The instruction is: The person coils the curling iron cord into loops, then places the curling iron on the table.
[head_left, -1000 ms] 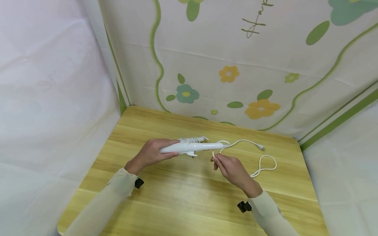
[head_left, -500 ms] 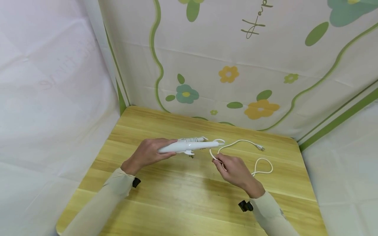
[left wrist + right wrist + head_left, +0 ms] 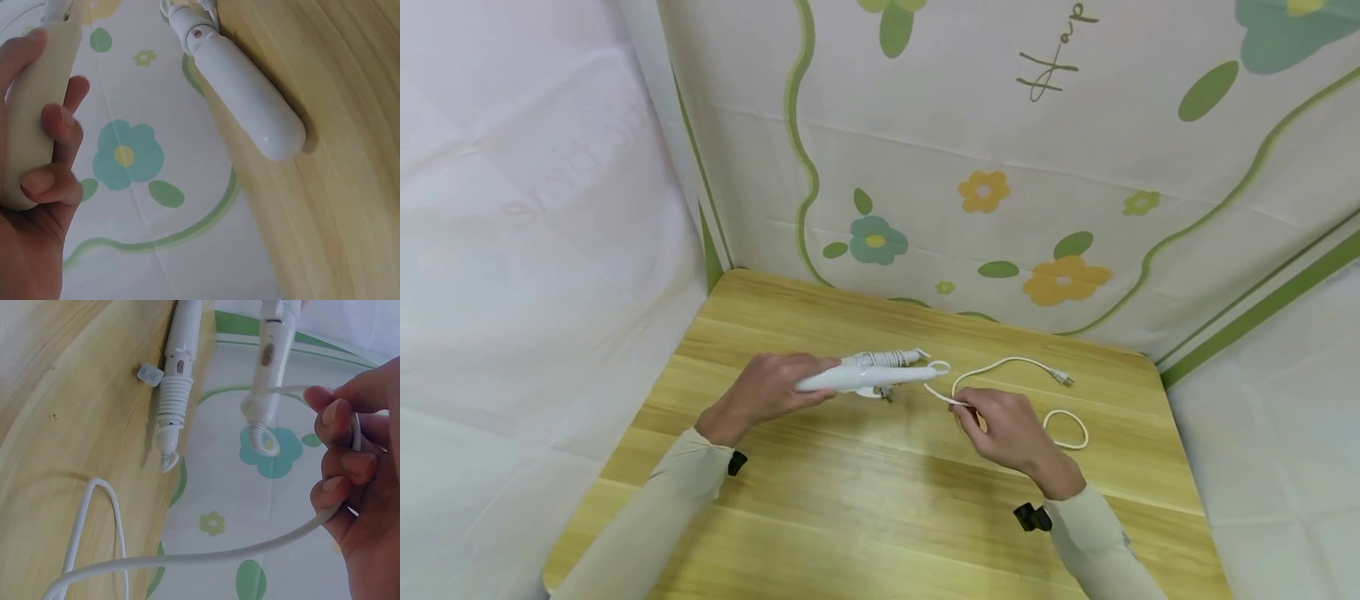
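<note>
My left hand [image 3: 767, 387] grips the thick end of a white wand-shaped hair iron [image 3: 868, 377], raised off the table and pointing right. In the left wrist view my fingers curl round its smooth body [image 3: 37, 106]. From its narrow end runs a thin white power cord [image 3: 187, 557]. To the right, my right hand [image 3: 1011, 429] pinches that cord between thumb and fingers; it also passes through the curled fingers in the right wrist view. Behind the held iron lies a second white hair iron [image 3: 250, 103], its cord [image 3: 174, 400] wound round the handle.
On the wooden table [image 3: 865, 500], the loose cord's two-pin plug [image 3: 1062, 377] lies at the back right. A cord loop [image 3: 1084, 429] rests right of my right hand. A small capped plug [image 3: 150, 374] sits beside the second iron. Flower-printed cloth [image 3: 910, 150] stands behind.
My left hand and the held iron have shifted slightly left. My right hand has moved a little right and nearer with the cord, opening the gap between them. The loop at right has become smaller.
</note>
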Action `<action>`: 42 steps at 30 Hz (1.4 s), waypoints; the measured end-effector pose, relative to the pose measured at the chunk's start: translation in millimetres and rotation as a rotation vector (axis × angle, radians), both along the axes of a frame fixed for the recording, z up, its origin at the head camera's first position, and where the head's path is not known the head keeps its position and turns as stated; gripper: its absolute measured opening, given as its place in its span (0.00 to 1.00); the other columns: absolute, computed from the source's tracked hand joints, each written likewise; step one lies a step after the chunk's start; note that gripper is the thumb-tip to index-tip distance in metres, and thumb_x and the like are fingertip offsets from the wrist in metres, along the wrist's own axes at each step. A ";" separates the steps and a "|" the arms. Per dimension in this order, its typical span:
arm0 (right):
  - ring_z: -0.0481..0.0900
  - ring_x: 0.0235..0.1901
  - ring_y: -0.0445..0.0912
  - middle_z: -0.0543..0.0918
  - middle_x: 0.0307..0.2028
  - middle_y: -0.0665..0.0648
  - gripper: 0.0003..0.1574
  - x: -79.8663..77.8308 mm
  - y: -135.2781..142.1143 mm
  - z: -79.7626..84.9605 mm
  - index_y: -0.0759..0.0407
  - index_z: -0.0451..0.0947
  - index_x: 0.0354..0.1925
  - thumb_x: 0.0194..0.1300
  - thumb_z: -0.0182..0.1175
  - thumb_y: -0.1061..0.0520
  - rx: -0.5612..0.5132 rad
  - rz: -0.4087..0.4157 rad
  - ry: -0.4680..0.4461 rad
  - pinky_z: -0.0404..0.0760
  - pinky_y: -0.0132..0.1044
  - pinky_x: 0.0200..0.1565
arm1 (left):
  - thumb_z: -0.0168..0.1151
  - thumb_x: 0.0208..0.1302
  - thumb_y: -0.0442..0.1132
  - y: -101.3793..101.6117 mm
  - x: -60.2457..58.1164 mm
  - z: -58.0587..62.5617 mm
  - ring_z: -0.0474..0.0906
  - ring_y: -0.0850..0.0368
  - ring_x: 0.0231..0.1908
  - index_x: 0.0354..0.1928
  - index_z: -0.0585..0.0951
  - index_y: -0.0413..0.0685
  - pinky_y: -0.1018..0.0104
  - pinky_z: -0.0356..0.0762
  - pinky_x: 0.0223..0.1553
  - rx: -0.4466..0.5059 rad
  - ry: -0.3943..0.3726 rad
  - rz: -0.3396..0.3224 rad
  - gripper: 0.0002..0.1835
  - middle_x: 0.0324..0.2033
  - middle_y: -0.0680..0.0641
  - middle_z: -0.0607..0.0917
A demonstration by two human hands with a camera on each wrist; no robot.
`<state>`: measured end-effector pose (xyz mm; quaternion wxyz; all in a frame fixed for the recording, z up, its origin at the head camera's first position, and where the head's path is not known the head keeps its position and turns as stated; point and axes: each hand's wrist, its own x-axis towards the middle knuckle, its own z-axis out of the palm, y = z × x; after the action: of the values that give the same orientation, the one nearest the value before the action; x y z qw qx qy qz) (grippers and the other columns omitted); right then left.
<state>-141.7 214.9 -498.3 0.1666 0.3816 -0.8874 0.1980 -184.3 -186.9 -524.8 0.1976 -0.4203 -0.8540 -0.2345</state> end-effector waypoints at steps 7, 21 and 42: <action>0.74 0.26 0.33 0.89 0.33 0.48 0.07 -6.0 3.1 2.9 0.54 0.87 0.44 0.69 0.73 0.63 0.000 0.093 0.037 0.77 0.32 0.29 | 0.80 0.67 0.49 0.3 6.0 6.5 0.86 0.66 0.35 0.60 0.91 0.52 0.66 0.87 0.38 -0.059 -0.303 -0.166 0.22 0.47 0.51 0.95; 0.74 0.30 0.33 0.83 0.31 0.48 0.18 -6.6 3.7 -2.9 0.51 0.86 0.50 0.78 0.60 0.72 -0.165 0.214 -0.301 0.77 0.27 0.35 | 0.80 0.65 0.40 -0.5 21.4 11.3 0.80 0.68 0.28 0.58 0.92 0.48 0.68 0.81 0.29 0.216 -0.795 -0.305 0.20 0.52 0.47 0.94; 0.65 0.21 0.27 0.75 0.22 0.41 0.14 10.9 -26.7 -13.1 0.57 0.86 0.44 0.82 0.55 0.68 -0.217 -0.004 -0.290 0.73 0.27 0.27 | 0.84 0.59 0.36 19.1 19.0 10.2 0.88 0.61 0.39 0.60 0.91 0.48 0.67 0.85 0.35 0.379 -0.349 -0.098 0.25 0.50 0.44 0.95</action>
<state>-130.8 188.2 -511.5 0.0777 0.3269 -0.8763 0.3451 -165.3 -167.7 -514.6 0.1109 -0.3699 -0.7946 -0.4685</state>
